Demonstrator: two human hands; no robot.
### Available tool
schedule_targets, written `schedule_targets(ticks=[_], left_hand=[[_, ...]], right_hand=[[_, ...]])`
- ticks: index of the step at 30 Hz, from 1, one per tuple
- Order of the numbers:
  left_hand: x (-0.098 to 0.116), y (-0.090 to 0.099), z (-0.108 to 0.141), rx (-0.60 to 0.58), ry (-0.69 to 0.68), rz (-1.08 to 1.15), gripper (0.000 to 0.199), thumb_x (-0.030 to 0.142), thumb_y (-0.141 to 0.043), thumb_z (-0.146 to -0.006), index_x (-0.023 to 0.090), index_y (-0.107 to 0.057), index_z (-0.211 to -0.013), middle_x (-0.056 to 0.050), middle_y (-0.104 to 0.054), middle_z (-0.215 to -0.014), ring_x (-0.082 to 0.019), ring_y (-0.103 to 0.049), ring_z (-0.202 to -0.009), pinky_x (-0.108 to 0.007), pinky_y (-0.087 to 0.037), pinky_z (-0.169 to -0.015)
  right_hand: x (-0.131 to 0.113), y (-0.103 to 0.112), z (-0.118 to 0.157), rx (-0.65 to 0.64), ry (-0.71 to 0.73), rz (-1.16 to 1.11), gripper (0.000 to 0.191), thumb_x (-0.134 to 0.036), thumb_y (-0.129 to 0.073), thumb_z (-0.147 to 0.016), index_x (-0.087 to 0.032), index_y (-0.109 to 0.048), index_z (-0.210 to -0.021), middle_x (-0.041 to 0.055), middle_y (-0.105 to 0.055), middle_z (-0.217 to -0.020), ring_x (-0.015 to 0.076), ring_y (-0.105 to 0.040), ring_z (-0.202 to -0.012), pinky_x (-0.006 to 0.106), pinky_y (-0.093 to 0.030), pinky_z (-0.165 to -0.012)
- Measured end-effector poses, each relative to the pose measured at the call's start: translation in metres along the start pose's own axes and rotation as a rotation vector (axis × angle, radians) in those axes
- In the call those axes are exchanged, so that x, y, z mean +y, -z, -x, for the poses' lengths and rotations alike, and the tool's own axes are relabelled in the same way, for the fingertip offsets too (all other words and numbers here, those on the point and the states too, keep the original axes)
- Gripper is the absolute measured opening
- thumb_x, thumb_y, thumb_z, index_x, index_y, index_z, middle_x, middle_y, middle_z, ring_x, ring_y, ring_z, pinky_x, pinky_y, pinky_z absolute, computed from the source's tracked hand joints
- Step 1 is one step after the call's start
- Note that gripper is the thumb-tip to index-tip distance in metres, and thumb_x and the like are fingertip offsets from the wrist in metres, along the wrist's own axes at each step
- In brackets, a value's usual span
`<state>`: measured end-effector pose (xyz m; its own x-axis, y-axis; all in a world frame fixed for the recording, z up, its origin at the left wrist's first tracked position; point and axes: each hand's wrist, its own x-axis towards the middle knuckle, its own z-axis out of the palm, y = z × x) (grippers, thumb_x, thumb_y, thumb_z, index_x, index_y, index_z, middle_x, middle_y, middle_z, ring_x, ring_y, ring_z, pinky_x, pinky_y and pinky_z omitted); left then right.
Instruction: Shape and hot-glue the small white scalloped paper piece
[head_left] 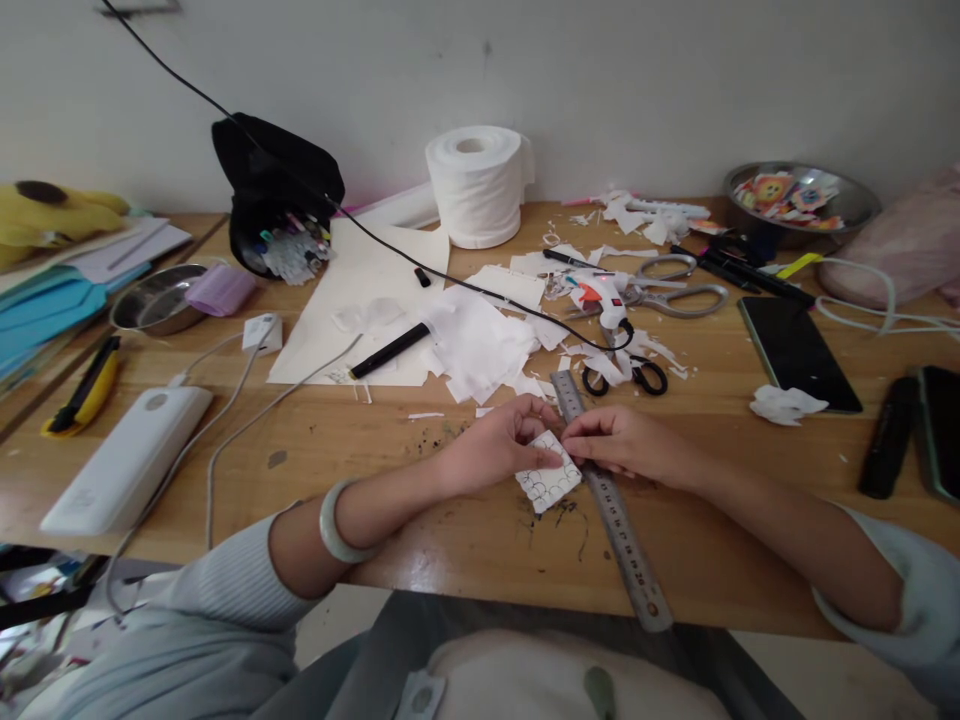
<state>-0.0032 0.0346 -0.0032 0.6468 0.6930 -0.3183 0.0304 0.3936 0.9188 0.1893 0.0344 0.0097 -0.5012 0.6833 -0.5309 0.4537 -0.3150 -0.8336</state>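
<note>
Between my hands is a small white card (551,485) with black curved lines drawn along its edges. My left hand (517,440) pinches it, thumb lying across its face. At the card's right corner, my right hand (611,440) has its fingers pressed together; whether they grip the card or something tiny there, I cannot make out. A metal ruler (626,550) runs slantwise beneath my right hand, its near end sticking out over the table's front edge. Dark marks stain the wood below the card.
Beyond my hands lie black-handled scissors (626,377), a white glue gun (606,300), grey scissors (682,298), a black marker (390,350) and paper scraps (480,345). A toilet roll (476,190) stands behind. Left is a white power bank (127,460); right, a phone (799,352).
</note>
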Motion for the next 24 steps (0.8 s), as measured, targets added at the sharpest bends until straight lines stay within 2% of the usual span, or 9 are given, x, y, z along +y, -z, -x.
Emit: schedule_targets(ticks=[5,12,20,24], left_hand=[[0.002,-0.001,0.001,0.004,-0.022,-0.024,0.041,0.024,-0.073,-0.064,0.017,-0.045,-0.093,0.011,-0.043,-0.055,-0.004,-0.037,-0.048,-0.017,-0.029,-0.048],[0.002,-0.001,0.000,0.005,-0.016,-0.042,0.040,0.024,-0.073,-0.063,0.017,-0.046,-0.091,0.010,-0.044,-0.056,-0.004,-0.039,-0.049,-0.018,-0.028,-0.049],[-0.002,-0.002,-0.001,-0.004,-0.043,-0.011,0.035,0.023,-0.070,-0.067,0.017,-0.045,-0.091,0.008,-0.049,-0.061,-0.005,-0.044,-0.053,-0.018,-0.033,-0.051],[-0.002,-0.003,0.000,0.003,-0.061,0.020,0.033,0.025,-0.068,-0.070,0.017,-0.045,-0.091,0.006,-0.054,-0.067,-0.006,-0.047,-0.059,-0.019,-0.035,-0.056]], right_hand=[[-0.004,0.001,0.002,-0.010,0.024,0.016,0.025,-0.039,-0.059,-0.074,-0.015,-0.063,-0.078,-0.0069,-0.046,-0.050,0.0031,-0.031,-0.038,0.020,-0.021,-0.036],[0.002,-0.001,0.000,0.045,0.177,0.107,0.023,-0.038,-0.058,-0.074,-0.016,-0.064,-0.077,-0.0011,-0.057,-0.066,0.0081,-0.046,-0.057,0.021,-0.035,-0.051],[0.003,-0.013,0.002,0.157,0.218,0.140,0.007,-0.024,-0.056,-0.069,-0.018,-0.053,-0.068,-0.0049,-0.046,-0.058,0.0073,-0.038,-0.053,0.021,-0.030,-0.049],[0.006,-0.016,0.002,0.194,0.252,0.148,0.006,-0.022,-0.055,-0.070,-0.018,-0.051,-0.067,-0.0052,-0.044,-0.058,0.0076,-0.038,-0.054,0.022,-0.030,-0.050]])
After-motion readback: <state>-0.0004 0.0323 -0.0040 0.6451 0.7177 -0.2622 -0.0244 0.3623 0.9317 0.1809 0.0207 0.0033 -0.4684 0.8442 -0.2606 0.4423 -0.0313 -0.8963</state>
